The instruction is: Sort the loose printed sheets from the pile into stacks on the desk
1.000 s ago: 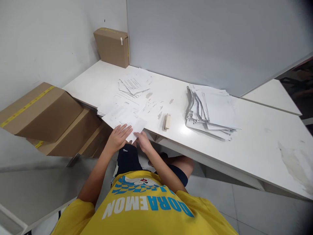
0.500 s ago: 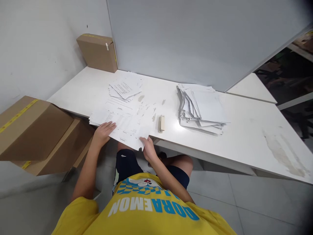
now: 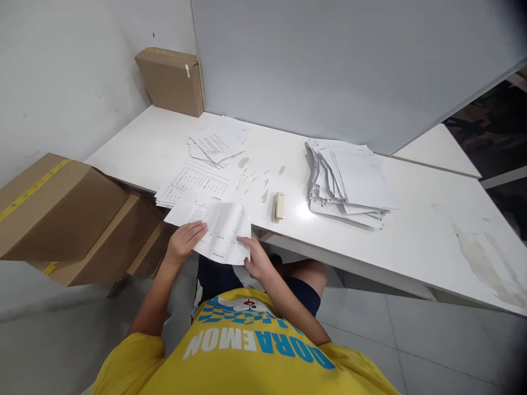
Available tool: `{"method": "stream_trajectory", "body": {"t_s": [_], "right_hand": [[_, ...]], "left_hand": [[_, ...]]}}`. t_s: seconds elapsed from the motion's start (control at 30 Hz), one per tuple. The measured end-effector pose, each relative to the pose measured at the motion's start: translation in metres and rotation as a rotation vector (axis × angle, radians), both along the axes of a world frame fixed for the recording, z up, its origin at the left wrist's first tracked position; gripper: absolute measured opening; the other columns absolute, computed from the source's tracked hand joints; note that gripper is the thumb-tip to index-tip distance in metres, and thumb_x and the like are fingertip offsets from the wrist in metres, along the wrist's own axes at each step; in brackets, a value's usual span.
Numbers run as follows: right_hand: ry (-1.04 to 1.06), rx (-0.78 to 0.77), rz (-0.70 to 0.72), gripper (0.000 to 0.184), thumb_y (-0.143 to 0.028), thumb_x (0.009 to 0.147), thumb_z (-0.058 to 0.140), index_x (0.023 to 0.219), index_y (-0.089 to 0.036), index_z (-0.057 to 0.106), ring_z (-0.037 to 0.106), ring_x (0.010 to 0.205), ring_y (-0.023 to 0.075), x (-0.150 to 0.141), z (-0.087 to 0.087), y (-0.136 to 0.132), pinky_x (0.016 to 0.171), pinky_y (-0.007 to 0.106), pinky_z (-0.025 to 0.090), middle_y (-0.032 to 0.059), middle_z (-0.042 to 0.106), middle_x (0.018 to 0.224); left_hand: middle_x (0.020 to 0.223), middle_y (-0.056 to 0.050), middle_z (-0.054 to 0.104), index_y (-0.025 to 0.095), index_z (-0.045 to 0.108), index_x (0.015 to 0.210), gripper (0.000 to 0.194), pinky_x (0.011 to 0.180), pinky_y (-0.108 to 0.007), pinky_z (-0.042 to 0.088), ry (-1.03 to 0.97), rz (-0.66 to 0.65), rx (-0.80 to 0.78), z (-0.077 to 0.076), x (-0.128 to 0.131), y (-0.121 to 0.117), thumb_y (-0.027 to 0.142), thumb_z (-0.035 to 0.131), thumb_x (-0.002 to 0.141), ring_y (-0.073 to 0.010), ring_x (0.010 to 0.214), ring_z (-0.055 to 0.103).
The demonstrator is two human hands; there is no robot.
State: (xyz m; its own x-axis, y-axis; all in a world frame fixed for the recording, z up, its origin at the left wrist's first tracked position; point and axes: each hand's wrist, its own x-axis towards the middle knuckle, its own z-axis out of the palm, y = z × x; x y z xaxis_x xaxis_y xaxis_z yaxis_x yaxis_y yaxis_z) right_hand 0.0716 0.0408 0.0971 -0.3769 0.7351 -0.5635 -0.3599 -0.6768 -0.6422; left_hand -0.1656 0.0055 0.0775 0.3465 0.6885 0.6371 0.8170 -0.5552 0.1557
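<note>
A white printed sheet of paper [image 3: 224, 233] spans both hands, bowed and hanging past the table's front edge. My left hand [image 3: 186, 241] has its fingers laid together over the sheet's left side, gripping it; the thumb is hidden. At the right side, my right hand [image 3: 256, 258] pinches the sheet with the thumb on top. Just beyond it lies a stack of printed sheets [image 3: 187, 184] with boxed diagrams, partly covered by the held paper. Further back is a fanned pile of printed papers [image 3: 217, 144]. A cream stapler [image 3: 278, 207] rests to the right of the sheet.
A tall, uneven stack of papers [image 3: 358, 178] stands right of the stapler on the white table [image 3: 424, 219]. One cardboard box [image 3: 171, 82] sits in the back left corner. More taped cardboard boxes [image 3: 61, 208] are at the left, beside the table. A grey panel [image 3: 296, 66] rises behind.
The held sheet has been drawn towards me and slightly right, with both hands, and it now bends. Boxed diagrams on the stack beneath have come into view.
</note>
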Motion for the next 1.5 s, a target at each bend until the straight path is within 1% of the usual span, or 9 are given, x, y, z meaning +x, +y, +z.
{"method": "stream_trajectory", "body": {"t_s": [0.13,0.27,0.5,0.67,0.8,0.97,1.17,1.3,1.5], "right_hand": [[-0.041,-0.002,0.059,0.025,-0.036,0.071,0.067,0.093,-0.023,0.065,0.069,0.098,0.0343,0.009,-0.012,0.003,0.067,0.042,0.060,0.0101,0.073,0.095],[-0.043,0.021,-0.030,0.029,-0.036,0.072,0.068,0.097,-0.023,0.062,0.070,0.094,0.0324,0.019,-0.019,0.003,0.058,0.039,0.058,0.0107,0.074,0.100],[-0.051,-0.052,-0.140,0.038,-0.031,0.066,0.070,0.103,-0.024,0.063,0.071,0.088,0.0297,0.019,-0.012,0.006,0.045,0.031,0.048,0.0099,0.073,0.115],[0.019,-0.003,-0.077,0.034,-0.028,0.067,0.067,0.100,-0.022,0.065,0.071,0.080,0.0264,0.000,-0.006,0.010,0.042,0.031,0.046,0.0103,0.074,0.112],[0.031,-0.056,-0.095,0.031,-0.023,0.065,0.066,0.096,-0.021,0.066,0.070,0.078,0.0247,-0.012,-0.002,0.013,0.043,0.030,0.046,0.0096,0.075,0.107],[0.057,-0.077,-0.148,0.031,-0.021,0.065,0.066,0.095,-0.022,0.066,0.071,0.081,0.0236,-0.014,0.001,0.016,0.043,0.027,0.046,0.0074,0.076,0.101],[0.045,-0.091,-0.158,0.029,-0.021,0.066,0.067,0.095,-0.022,0.066,0.071,0.080,0.0219,-0.009,-0.006,0.013,0.037,0.024,0.041,0.0059,0.075,0.102],[0.052,-0.061,-0.219,0.030,-0.018,0.066,0.066,0.096,-0.022,0.066,0.072,0.084,0.0234,-0.012,-0.012,0.011,0.049,0.028,0.055,0.0057,0.076,0.099],[0.144,0.108,-0.251,0.027,-0.014,0.067,0.063,0.093,-0.021,0.063,0.072,0.096,0.0215,-0.015,-0.018,0.019,0.085,0.034,0.061,0.0031,0.077,0.095]], "left_hand": [[0.120,-0.010,0.071,0.025,0.063,0.126,0.033,0.102,-0.046,0.051,0.002,-0.037,0.051,-0.005,0.019,0.015,0.029,0.043,0.100,-0.0235,0.126,0.059],[0.132,-0.010,0.065,0.028,0.056,0.135,0.038,0.114,-0.051,0.036,0.078,0.123,0.014,-0.014,0.026,0.028,0.029,0.043,0.099,-0.0253,0.136,0.049],[0.159,-0.019,0.029,0.014,0.021,0.156,0.083,0.120,-0.057,0.022,0.093,0.450,-0.201,-0.009,-0.015,0.020,0.041,0.058,0.086,-0.0351,0.149,0.024],[0.154,-0.010,0.043,0.019,0.041,0.148,0.065,0.120,-0.049,0.030,0.077,0.501,-0.330,0.029,-0.067,0.020,0.016,0.043,0.083,-0.0273,0.143,0.039],[0.149,-0.010,0.049,0.013,0.050,0.142,0.061,0.120,-0.049,0.030,0.073,0.578,-0.368,0.042,-0.093,0.041,0.017,0.041,0.082,-0.0280,0.143,0.039],[0.145,-0.012,0.054,0.011,0.058,0.135,0.061,0.122,-0.049,0.026,0.166,0.503,-0.502,0.028,-0.074,0.055,0.014,0.044,0.076,-0.0262,0.139,0.046],[0.141,-0.006,0.058,0.015,0.065,0.127,0.057,0.120,-0.043,0.031,0.003,0.428,-0.471,0.020,-0.044,0.031,0.012,0.039,0.077,-0.0214,0.136,0.049],[0.132,-0.005,0.065,0.018,0.067,0.123,0.055,0.113,-0.042,0.041,-0.171,0.384,-0.416,0.022,-0.038,0.025,0.011,0.038,0.076,-0.0223,0.126,0.054],[0.132,-0.021,0.058,0.010,0.058,0.131,0.051,0.106,-0.055,0.039,-0.264,0.837,-0.516,0.038,-0.035,0.055,0.033,0.043,0.088,-0.0389,0.123,0.049]]}}
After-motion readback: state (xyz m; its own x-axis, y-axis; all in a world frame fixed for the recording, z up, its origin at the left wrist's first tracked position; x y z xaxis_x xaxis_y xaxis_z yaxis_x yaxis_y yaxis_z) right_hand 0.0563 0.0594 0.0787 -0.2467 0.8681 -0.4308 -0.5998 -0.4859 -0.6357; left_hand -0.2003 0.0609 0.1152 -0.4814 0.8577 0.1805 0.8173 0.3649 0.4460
